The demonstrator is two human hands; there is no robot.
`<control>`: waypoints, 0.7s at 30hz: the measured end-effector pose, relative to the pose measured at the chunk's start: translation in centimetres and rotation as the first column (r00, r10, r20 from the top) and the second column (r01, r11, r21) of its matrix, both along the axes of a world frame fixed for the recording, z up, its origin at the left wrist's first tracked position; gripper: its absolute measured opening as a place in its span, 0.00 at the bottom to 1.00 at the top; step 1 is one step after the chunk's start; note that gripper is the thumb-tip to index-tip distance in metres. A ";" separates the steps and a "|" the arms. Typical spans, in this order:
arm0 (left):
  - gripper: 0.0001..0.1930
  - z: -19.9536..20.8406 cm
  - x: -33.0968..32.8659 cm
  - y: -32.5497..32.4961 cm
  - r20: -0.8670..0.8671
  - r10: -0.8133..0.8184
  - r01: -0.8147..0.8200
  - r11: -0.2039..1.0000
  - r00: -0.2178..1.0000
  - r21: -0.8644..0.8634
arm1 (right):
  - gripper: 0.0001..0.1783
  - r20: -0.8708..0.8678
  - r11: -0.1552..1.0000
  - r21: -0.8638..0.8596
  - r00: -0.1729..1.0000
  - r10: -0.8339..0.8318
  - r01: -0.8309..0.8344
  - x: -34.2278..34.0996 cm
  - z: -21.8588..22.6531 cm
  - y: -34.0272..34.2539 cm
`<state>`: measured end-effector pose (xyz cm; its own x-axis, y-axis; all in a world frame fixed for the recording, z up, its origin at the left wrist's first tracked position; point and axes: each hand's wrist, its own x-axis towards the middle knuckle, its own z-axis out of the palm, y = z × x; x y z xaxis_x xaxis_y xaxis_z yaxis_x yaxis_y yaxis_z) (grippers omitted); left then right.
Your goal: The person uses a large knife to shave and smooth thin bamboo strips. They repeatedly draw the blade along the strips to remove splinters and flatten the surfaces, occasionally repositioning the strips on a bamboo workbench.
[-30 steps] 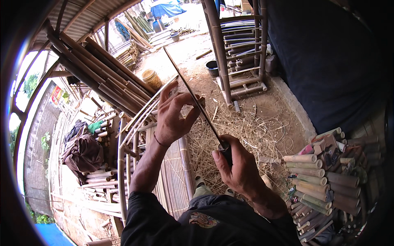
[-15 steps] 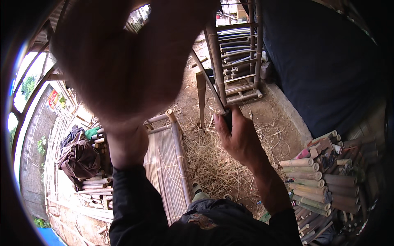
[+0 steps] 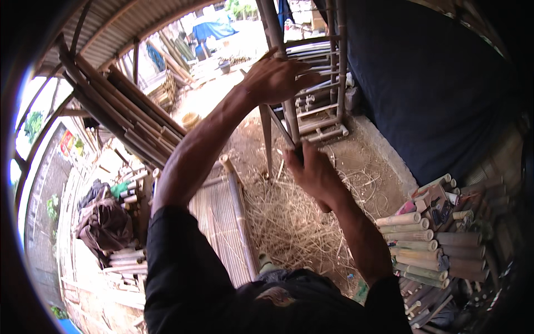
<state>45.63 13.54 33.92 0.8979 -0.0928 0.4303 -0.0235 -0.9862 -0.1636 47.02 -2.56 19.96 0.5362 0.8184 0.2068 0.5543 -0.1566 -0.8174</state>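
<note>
My left hand point(image 3: 276, 79) reaches forward across the middle, fingers stretched and spread, with nothing seen in it. It is in front of the upright pole of a bamboo ladder-like frame point(image 3: 336, 72); whether it touches the pole I cannot tell. My right hand point(image 3: 314, 173) is closed around the dark handle of a long-bladed knife point(image 3: 280, 126). The blade slants up and left, and its far part passes behind my left hand. Beside the blade stands a narrow upright wooden post point(image 3: 266, 139).
A slatted bamboo bench point(image 3: 214, 206) lies ahead-left, beside shavings point(image 3: 295, 228) on the ground. Cut bamboo lengths point(image 3: 411, 234) are stacked at right, below a dark cloth sheet point(image 3: 428, 94). Long bamboo poles point(image 3: 125, 114) lean at left. A brown cloth point(image 3: 105, 225) lies over more bamboo.
My left hand has swung from close before the camera, at upper left, forward and right to the bamboo frame. My right hand keeps the knife and has shifted slightly.
</note>
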 end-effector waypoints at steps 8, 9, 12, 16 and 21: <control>0.17 -0.4 -0.2 1.4 -0.300 0.030 -0.052 0.996 0.953 -0.066 | 0.22 0.104 0.999 0.024 0.994 -0.045 0.043 1.4 0.3 -0.1; 0.18 -1.3 0.1 3.0 -0.190 -0.150 0.118 0.978 0.970 -0.172 | 0.21 0.260 0.993 -0.020 0.959 -0.110 0.119 0.9 0.3 0.4; 0.20 -0.9 -0.3 3.8 -0.119 0.076 -0.093 0.985 0.990 -0.145 | 0.20 0.567 0.985 0.122 0.806 -0.172 0.125 1.6 0.0 1.8; 0.21 -2.0 -2.5 8.3 0.389 -0.141 0.056 0.973 0.911 0.223 | 0.24 -0.009 0.987 0.086 0.990 0.138 -0.137 0.0 -1.5 5.4; 0.32 -3.2 -6.0 9.0 0.588 0.203 0.035 0.930 0.783 -0.367 | 0.24 -0.100 0.977 -0.205 0.994 0.045 -0.065 1.2 -17.3 16.0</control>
<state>39.66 22.52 30.76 0.4329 0.2280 0.8721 0.0487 -0.9720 0.2300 48.23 13.43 2.68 0.4984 0.8667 -0.0198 0.4891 -0.3000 -0.8190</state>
